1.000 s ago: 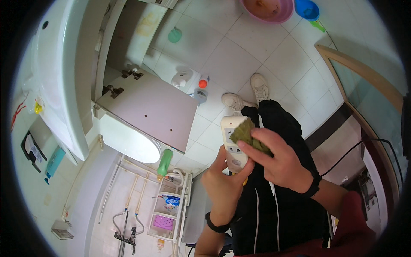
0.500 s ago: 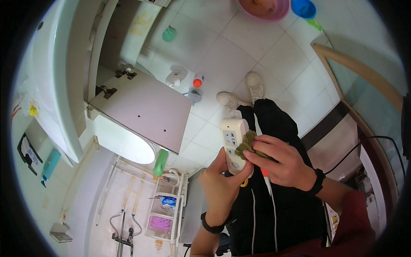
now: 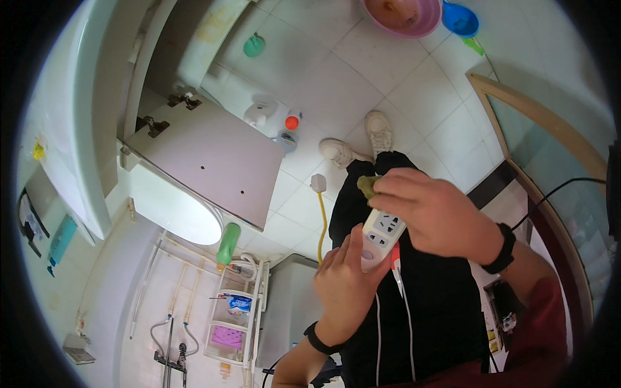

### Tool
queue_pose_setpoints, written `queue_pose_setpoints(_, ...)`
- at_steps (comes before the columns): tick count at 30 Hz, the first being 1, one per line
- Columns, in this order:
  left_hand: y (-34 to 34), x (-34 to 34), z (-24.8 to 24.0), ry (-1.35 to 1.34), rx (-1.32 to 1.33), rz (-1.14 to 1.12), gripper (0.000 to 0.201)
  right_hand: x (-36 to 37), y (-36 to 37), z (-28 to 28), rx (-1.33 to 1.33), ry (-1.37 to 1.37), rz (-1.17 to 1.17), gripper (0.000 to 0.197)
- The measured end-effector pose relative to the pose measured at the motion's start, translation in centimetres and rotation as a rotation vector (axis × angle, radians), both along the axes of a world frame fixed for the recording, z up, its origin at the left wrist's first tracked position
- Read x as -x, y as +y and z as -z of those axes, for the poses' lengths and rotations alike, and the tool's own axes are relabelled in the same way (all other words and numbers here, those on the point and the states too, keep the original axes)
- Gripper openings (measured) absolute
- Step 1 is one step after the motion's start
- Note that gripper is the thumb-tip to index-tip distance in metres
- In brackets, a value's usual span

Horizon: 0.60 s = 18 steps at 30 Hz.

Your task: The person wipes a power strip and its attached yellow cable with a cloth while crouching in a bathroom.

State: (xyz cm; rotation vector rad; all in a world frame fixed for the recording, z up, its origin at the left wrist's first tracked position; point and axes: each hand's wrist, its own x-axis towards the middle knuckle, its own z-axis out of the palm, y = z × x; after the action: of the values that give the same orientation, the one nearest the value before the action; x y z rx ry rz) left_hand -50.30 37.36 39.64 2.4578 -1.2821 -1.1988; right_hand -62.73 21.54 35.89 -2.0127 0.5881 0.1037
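A white power strip (image 3: 383, 231) with grey-blue socket panels is tilted in front of my dark trousers. My left hand (image 3: 344, 284) grips its near end, fingers and thumb on either side. At the far end, my right hand (image 3: 430, 210) presses a green cloth (image 3: 367, 186) onto the strip; the palm and fingers hide part of both. A white plug (image 3: 318, 183) on a yellow cord (image 3: 323, 223) hangs to the left of the strip.
An open cabinet door (image 3: 210, 158) stands to the left, above a toilet (image 3: 174, 213). Bottles, among them one with a red cap (image 3: 292, 123), stand on the tiled floor. A pink basin (image 3: 407, 29) and blue scoop (image 3: 460, 21) lie far off; a wood-framed glass door (image 3: 543, 110) is right.
The power strip has shifted right and tilted, its far end leaning rightward. My right hand with the cloth has moved to that end. The plug and yellow cord now show at the left.
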Motion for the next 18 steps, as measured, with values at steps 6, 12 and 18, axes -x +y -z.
queue_pose_setpoints(6,0.6,0.1,0.1,0.004,-0.028,0.002,0.061,0.1,0.1,-0.2,-0.192,0.027,-0.092,0.040)
queue_pose_setpoints(12,1.5,-0.3,0.5,0.057,-0.046,-0.020,0.060,1.7,0.3,1.4,-0.114,0.025,-0.123,0.038)
queue_pose_setpoints(18,1.6,-0.1,0.8,0.070,-0.078,-0.043,0.061,1.2,2.9,-0.1,0.029,-0.029,-0.179,0.042)
